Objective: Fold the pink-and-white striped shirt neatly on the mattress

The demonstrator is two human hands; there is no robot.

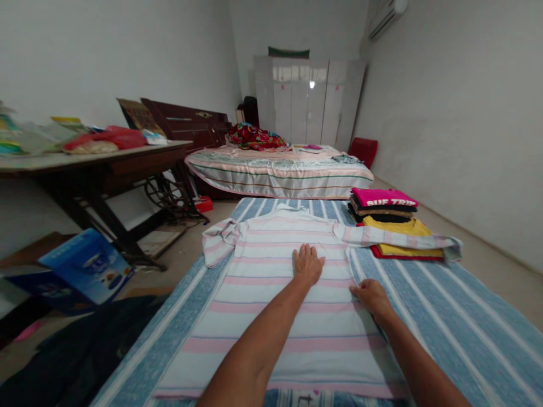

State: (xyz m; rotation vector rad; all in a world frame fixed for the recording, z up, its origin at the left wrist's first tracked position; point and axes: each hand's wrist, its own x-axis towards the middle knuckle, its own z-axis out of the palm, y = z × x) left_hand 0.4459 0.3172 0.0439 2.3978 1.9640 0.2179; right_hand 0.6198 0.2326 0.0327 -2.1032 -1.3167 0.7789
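A long-sleeved shirt (254, 282) with pale and pink stripes lies spread out, its collar at the far end. My left hand (308, 265) rests palm down on the upper middle of the shirt, fingers stretched out. At the shirt's right side edge, my right hand (374, 298) is closed, thumb and fingers pinching the fabric. One sleeve is bunched at the left; the other reaches out to the right, over a folded yellow garment (401, 226). Under the shirt is a blue and white striped cloth (449, 316).
Folded clothes with a pink one (384, 196) on top are stacked behind the yellow garment. Farther back stand a bed (280, 175) and a wardrobe (301, 107). To the left are a sewing-machine table (127, 157), a blue box (91, 268) and dark cloth (97, 345).
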